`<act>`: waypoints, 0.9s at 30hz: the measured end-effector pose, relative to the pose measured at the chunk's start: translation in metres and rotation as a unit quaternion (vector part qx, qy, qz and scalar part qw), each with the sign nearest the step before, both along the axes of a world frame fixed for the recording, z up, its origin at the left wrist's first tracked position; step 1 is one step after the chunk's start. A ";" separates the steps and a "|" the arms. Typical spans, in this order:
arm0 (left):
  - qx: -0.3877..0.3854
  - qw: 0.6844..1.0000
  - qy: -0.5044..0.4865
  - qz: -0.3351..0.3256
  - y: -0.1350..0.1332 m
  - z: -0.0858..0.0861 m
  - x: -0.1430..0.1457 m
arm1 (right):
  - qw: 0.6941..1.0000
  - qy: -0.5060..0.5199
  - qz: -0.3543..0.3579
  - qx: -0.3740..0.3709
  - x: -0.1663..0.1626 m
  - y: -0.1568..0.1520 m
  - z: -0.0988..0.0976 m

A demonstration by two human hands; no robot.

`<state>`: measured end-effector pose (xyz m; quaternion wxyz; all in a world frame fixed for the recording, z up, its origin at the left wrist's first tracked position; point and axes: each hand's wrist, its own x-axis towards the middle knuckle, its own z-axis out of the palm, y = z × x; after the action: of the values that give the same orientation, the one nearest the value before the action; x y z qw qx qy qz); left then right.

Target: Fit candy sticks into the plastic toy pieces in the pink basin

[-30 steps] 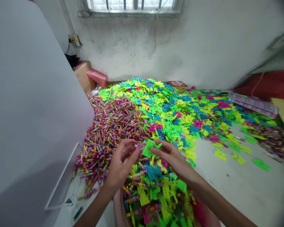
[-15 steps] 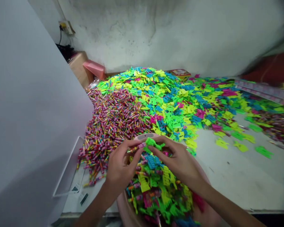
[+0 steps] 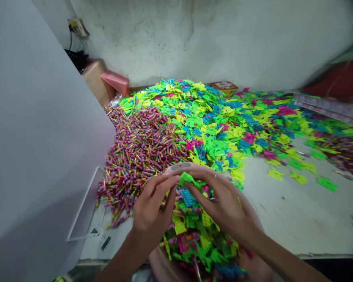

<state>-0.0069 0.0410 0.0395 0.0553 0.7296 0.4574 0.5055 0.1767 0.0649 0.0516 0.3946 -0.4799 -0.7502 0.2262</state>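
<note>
Hands (image 3: 153, 207) (image 3: 223, 207) closer round bright green plastic piece (image 3: 188, 180)

Pink basin (image 3: 160, 264), 6 o'clock, cut off below. Green piece (image 3: 187, 179) partly hidden by hands (image 3: 153, 209) (image 3: 223, 207). Blurred red object (image 3: 338, 78), 2 o'clock.

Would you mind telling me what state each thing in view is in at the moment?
Left hand: pinching the green plastic piece
Right hand: pinching the same piece
Pink basin: heaped full, mostly of plastic pieces
Striped sticks: loose in a large heap
Neon plastic pieces: scattered in a wide pile
</note>
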 end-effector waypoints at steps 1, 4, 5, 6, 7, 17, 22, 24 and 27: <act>-0.001 1.000 -0.001 -0.001 -0.001 0.001 0.001 | 1.000 -0.006 0.000 0.001 0.000 -0.001 0.000; -0.004 1.000 -0.013 0.003 -0.002 0.003 0.004 | 1.000 -0.019 -0.002 0.015 -0.001 -0.004 0.003; 0.000 1.000 -0.015 0.008 -0.002 0.002 0.005 | 0.999 -0.023 -0.002 0.023 -0.002 -0.005 0.004; 0.010 1.000 -0.013 0.013 -0.002 0.002 0.006 | 0.999 -0.025 -0.003 0.032 -0.003 -0.006 0.005; 0.023 1.000 -0.005 0.016 -0.002 0.001 0.008 | 0.999 -0.028 -0.002 0.041 -0.003 -0.007 0.006; -0.154 0.977 -0.112 -0.101 0.014 -0.009 -0.009 | 0.995 -0.029 0.072 0.059 0.016 -0.004 -0.005; -0.215 0.962 -0.099 -0.135 0.024 -0.005 -0.014 | 0.995 0.056 0.049 -0.065 0.013 0.007 -0.017; -0.171 0.978 -0.023 -0.117 0.022 -0.004 -0.011 | 0.990 0.080 0.049 -0.102 0.011 0.013 -0.020; -0.088 0.989 0.034 -0.111 0.017 -0.006 -0.004 | 0.975 0.125 0.060 -0.173 0.009 0.018 -0.016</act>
<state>-0.0109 0.0578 0.0339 0.1594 0.7847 0.4179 0.4291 0.1862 0.0832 0.0353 0.3815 -0.4628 -0.6723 0.4339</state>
